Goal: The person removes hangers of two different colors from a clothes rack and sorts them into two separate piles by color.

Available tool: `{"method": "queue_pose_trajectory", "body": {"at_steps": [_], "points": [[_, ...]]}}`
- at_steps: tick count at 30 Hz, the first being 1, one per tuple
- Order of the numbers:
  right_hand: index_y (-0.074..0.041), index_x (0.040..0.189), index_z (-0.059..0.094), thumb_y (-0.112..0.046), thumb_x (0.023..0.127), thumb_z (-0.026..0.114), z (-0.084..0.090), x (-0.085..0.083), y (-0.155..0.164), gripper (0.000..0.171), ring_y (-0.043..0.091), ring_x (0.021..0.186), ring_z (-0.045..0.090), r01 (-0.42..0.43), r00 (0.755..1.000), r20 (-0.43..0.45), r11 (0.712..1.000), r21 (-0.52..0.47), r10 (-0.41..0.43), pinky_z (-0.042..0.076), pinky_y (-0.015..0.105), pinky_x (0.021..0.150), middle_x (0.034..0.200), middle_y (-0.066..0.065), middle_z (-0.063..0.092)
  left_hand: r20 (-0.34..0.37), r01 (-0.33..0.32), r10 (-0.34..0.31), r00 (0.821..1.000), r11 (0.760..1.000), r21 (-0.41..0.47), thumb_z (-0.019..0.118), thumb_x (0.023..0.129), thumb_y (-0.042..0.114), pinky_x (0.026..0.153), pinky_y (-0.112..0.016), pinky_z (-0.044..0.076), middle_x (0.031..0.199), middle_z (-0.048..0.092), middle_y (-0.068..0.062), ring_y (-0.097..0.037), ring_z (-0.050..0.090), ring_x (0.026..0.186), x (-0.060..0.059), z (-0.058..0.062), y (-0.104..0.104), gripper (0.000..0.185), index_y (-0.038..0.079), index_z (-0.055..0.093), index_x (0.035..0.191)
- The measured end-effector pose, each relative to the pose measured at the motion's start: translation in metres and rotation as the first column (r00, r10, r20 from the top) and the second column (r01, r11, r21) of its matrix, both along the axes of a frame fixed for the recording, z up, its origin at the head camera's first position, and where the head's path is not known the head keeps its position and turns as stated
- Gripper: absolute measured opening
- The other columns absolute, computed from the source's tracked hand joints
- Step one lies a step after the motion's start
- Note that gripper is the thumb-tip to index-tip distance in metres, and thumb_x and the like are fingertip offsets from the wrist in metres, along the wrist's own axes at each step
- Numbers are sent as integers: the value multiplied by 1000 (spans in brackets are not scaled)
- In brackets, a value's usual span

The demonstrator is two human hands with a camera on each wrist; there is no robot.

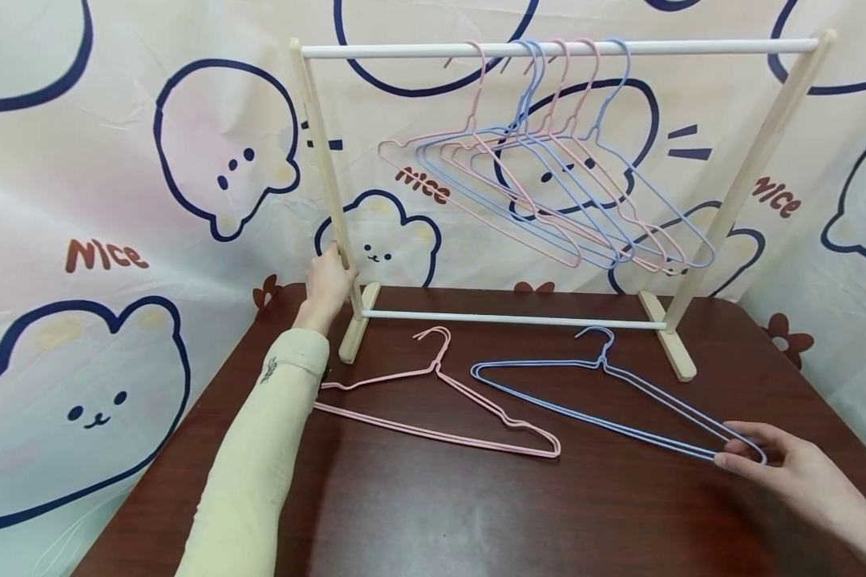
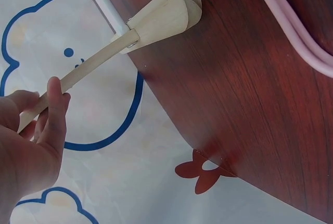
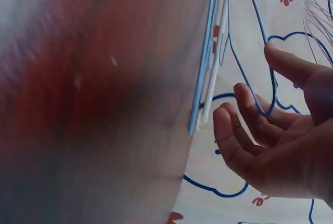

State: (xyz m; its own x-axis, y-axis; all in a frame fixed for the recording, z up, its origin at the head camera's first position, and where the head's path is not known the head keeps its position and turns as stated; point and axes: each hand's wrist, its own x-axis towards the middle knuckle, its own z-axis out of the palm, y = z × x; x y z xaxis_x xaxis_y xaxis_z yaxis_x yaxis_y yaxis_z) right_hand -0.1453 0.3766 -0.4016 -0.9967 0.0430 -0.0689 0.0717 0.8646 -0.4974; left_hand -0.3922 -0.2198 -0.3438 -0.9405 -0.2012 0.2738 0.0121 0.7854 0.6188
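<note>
My left hand (image 1: 329, 280) grips the left wooden post (image 1: 325, 152) of a clothes rack, fingers and thumb round it in the left wrist view. At the right end of a pair of blue hangers (image 1: 603, 362), my right hand (image 1: 787, 469) holds one corner between thumb and fingers. In the right wrist view a blue hanger (image 3: 272, 81) is raised off the dark table, while another blue hanger (image 3: 202, 63) lies at table level. Pink hangers (image 1: 436, 367) lie left of the blue ones, their left end hidden behind my left sleeve.
Several pink and blue hangers hang from the rack's white top rod (image 1: 397, 50). A white lower rod (image 1: 512, 319) joins the wooden feet (image 1: 667, 336) on the brown table (image 1: 433, 513). A cartoon-printed cloth (image 1: 209, 320) stands behind and at the sides.
</note>
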Motion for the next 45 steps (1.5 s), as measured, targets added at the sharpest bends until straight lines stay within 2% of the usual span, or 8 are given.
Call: {"method": "queue_pose_trajectory", "body": {"at_steps": [8, 12, 19, 27, 32, 38, 41, 45], "points": [[9, 135, 50, -49, 93, 65, -4, -11, 9, 74, 8, 86, 56, -56, 996, 67, 997, 59, 52, 44, 23, 63, 108, 12, 64, 4, 2, -2, 1000, 1000, 4, 54, 99, 13, 42, -28, 51, 109, 67, -28, -26, 67, 53, 0, -1, -1, 29, 2, 49, 125], [12, 133, 50, -46, 93, 66, -5, -18, 10, 72, 27, 93, 58, -85, 996, 38, 992, 93, 82, 46, 29, 67, 111, 22, 61, 0, 5, -5, 1000, 1000, 6, 54, 99, 13, 42, -28, 51, 107, 67, -28, -29, 68, 56, 0, -1, -1, 29, 2, 49, 125], [7, 126, 57, -37, 88, 74, -9, -20, 11, 61, 29, 88, 56, -110, 987, -98, 976, 189, 130, 43, 30, 66, 106, 25, 62, 4, 2, -2, 1000, 1000, 10, 54, 99, 13, 42, -28, 51, 109, 66, -28, -34, 71, 62, 0, 0, 0, 29, 2, 49, 126], [9, 127, 55, -42, 90, 71, -4, -27, 7, 65, 45, 101, 55, -104, 991, -58, 973, 205, 118, 48, 56, 78, 117, 35, 57, 8, 3, -3, 1000, 1000, 13, 54, 99, 13, 41, -28, 51, 108, 66, -28, -32, 71, 60, 0, 1, 0, 29, 2, 49, 125], [4, 130, 55, -40, 91, 70, 3, -26, -1, 61, 51, 110, 54, -91, 982, -145, 980, 176, 117, 47, 62, 80, 125, 35, 54, 8, 2, -2, 1000, 1000, 13, 54, 99, 13, 41, -28, 51, 109, 66, -28, -29, 69, 58, 2, 1, 1, 29, 2, 49, 126], [0, 128, 57, -38, 89, 74, 18, -27, -11, 58, 45, 97, 62, -51, 952, -292, 986, 159, 96, 51, 45, 69, 118, 28, 60, 10, -2, 2, 1000, 1000, 14, 55, 99, 12, 41, -28, 51, 109, 66, -28, -28, 69, 58, 2, 2, 2, 29, 2, 49, 126], [-1, 128, 58, -33, 87, 76, 29, -29, -12, 55, 13, 84, 67, -29, 924, -375, 990, 135, 78, 46, 23, 63, 112, 25, 63, 13, -2, 2, 1000, 1000, 19, 55, 99, 12, 41, -28, 51, 109, 66, -28, -27, 68, 56, 2, 1, 2, 30, 3, 49, 126], [-2, 128, 59, -26, 86, 78, 46, -33, -16, 52, -25, 73, 42, -12, 878, -475, 995, 102, 59, 37, 12, 58, 107, 24, 66, 11, -2, 2, 1000, 1000, 21, 55, 99, 13, 41, -28, 51, 109, 66, -28, -25, 67, 53, 1, 1, 1, 30, 3, 49, 126]]}}
